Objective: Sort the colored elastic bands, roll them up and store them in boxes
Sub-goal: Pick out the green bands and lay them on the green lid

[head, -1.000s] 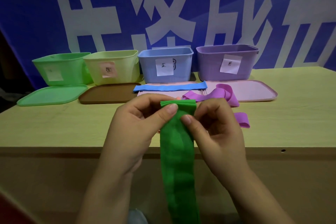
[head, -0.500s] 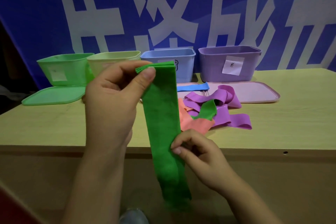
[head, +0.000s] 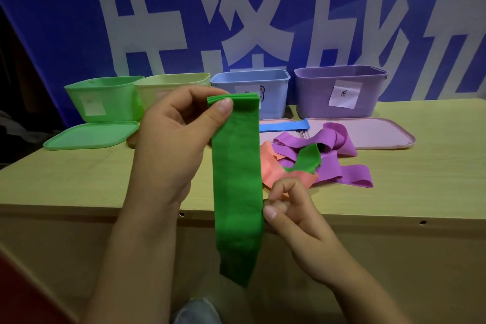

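A long green elastic band (head: 236, 179), folded in layers, hangs upright in front of the table edge. My left hand (head: 171, 144) pinches its top end between thumb and fingers. My right hand (head: 294, 213), fingers curled, pinches the band's right edge lower down. On the table behind lies a loose heap: purple bands (head: 339, 137), an orange band (head: 271, 163) and a second green band (head: 307, 158). A blue band (head: 284, 126) lies flat farther back. Four open boxes stand in a row: green (head: 105, 100), yellow (head: 171, 81), blue (head: 273, 81), purple (head: 315, 95).
A green lid (head: 89, 135) lies in front of the green box and a pink lid (head: 376, 134) in front of the purple box. The wooden table (head: 420, 179) ends at a front edge just behind my hands. A blue banner with white characters fills the back.
My left hand has raised the band's top end up and to the left. My right hand has slid down from the top to the band's right edge, uncovering the heap behind.
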